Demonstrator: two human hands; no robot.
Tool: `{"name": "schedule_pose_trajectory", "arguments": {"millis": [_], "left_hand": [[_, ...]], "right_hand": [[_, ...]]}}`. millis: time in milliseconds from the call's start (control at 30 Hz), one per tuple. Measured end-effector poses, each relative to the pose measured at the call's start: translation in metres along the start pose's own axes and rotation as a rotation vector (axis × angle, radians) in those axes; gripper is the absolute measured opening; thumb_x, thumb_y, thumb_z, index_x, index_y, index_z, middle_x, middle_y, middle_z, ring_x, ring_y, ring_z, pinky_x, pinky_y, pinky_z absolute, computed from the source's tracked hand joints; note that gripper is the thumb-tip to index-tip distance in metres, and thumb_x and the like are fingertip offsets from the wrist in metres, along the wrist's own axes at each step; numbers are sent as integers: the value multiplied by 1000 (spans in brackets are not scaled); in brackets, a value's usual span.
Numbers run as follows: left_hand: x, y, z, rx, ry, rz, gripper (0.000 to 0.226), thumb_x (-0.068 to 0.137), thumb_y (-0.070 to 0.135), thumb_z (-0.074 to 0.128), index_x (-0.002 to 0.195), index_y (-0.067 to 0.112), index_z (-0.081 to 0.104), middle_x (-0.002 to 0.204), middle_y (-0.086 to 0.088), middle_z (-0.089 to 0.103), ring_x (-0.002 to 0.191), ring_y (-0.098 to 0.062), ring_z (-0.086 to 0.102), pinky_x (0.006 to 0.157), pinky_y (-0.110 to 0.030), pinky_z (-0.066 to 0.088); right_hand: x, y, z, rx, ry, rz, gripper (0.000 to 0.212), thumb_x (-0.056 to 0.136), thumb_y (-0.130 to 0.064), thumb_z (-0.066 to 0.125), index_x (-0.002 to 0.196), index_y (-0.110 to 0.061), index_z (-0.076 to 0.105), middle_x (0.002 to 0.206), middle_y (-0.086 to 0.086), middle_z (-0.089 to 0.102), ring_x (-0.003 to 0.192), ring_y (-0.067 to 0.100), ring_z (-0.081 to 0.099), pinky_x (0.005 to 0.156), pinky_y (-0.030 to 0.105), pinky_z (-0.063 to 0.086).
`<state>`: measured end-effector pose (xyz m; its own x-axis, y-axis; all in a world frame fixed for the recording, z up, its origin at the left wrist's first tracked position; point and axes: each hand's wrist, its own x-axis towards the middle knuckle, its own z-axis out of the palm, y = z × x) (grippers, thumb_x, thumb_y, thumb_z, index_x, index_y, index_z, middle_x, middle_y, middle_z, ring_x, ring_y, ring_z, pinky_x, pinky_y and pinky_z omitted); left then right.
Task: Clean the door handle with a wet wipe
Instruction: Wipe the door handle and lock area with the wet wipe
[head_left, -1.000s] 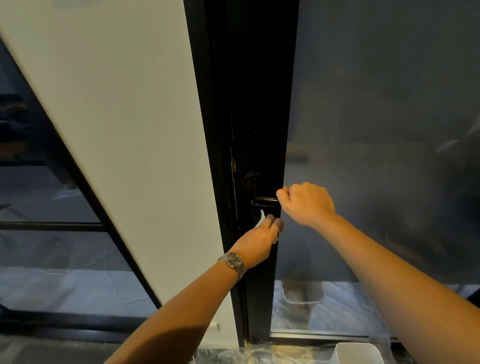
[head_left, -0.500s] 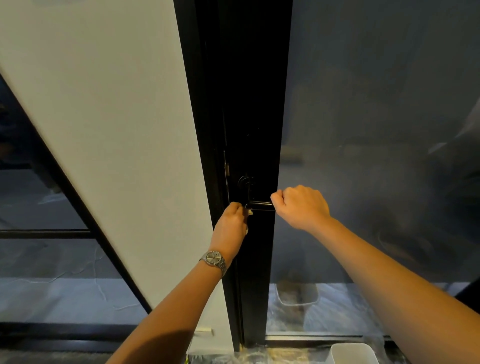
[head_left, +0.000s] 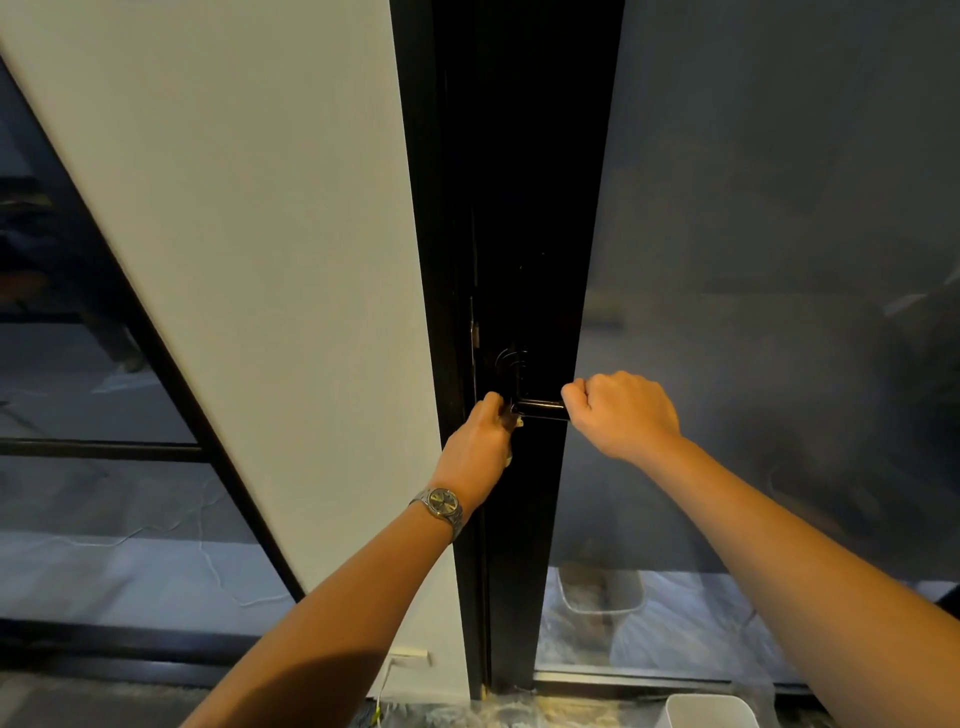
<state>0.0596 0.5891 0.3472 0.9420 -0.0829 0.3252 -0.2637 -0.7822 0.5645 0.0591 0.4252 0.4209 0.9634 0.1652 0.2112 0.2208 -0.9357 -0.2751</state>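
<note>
As the left hand (head_left: 480, 441), apparently pinching the wet wipe (head_left: 516, 422), has climbed to the root of the door handle (head_left: 540, 408), wiping continues, the right hand (head_left: 621, 413) gripping its tip

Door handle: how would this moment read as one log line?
phase: cleaning | right hand: grips handle outer end | left hand: holds wipe at handle's inner end
</note>
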Motion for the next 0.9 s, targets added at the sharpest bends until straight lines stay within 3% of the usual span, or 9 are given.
{"name": "schedule_pose_trajectory", "arguments": {"millis": [133, 233, 367, 567, 700, 900], "left_hand": [[3, 6, 0, 33, 31, -2, 26, 89, 7, 51, 114, 9, 44, 98, -10, 62, 62, -13, 52, 50, -8, 35], [5, 15, 2, 102, 17, 52, 39, 91, 14, 51, 129, 8, 43, 115, -10, 57, 68, -18, 57, 61, -18, 47], [3, 12, 0, 119, 35, 14, 29, 92, 19, 50, 119, 8, 49, 113, -8, 53, 67, -15, 53, 57, -17, 42], [2, 13, -3, 175, 46, -21, 28, 90, 10, 54, 116, 1, 55, 119, -14, 52, 99, -30, 59, 85, -29, 49], [6, 22, -2, 8, 193, -148, 24, 89, 10, 56, 111, 3, 53, 103, -16, 62, 89, -28, 63, 79, -33, 52], [7, 30, -3, 29, 205, -159, 13, 92, 5, 48, 105, 5, 47, 91, -13, 62, 73, -23, 59, 68, -33, 51]], "right_hand": [[0, 0, 0, 3, 1, -6, 50, 94, -26, 31, 47, -11, 28, 45, 3, 30, 45, 19, 26, 44, 30, 19], [0, -1, 1, -11, 22, 7, 49, 94, -27, 32, 47, -10, 31, 46, 3, 33, 45, 20, 29, 44, 30, 20], [-1, 0, 1, -3, 18, -5, 49, 94, -26, 32, 47, -11, 30, 45, 3, 32, 44, 20, 28, 44, 30, 21], [-1, 0, 0, -6, 28, -2, 51, 94, -26, 32, 46, -11, 31, 45, 3, 32, 44, 19, 28, 44, 29, 20], [-1, 0, 1, -14, 37, -8, 51, 94, -27, 32, 46, -10, 32, 46, 3, 33, 45, 20, 30, 44, 30, 22], [-1, -2, 1, -22, 46, 1, 51, 94, -27, 32, 46, -10, 30, 45, 3, 32, 43, 19, 28, 43, 29, 20]]}}
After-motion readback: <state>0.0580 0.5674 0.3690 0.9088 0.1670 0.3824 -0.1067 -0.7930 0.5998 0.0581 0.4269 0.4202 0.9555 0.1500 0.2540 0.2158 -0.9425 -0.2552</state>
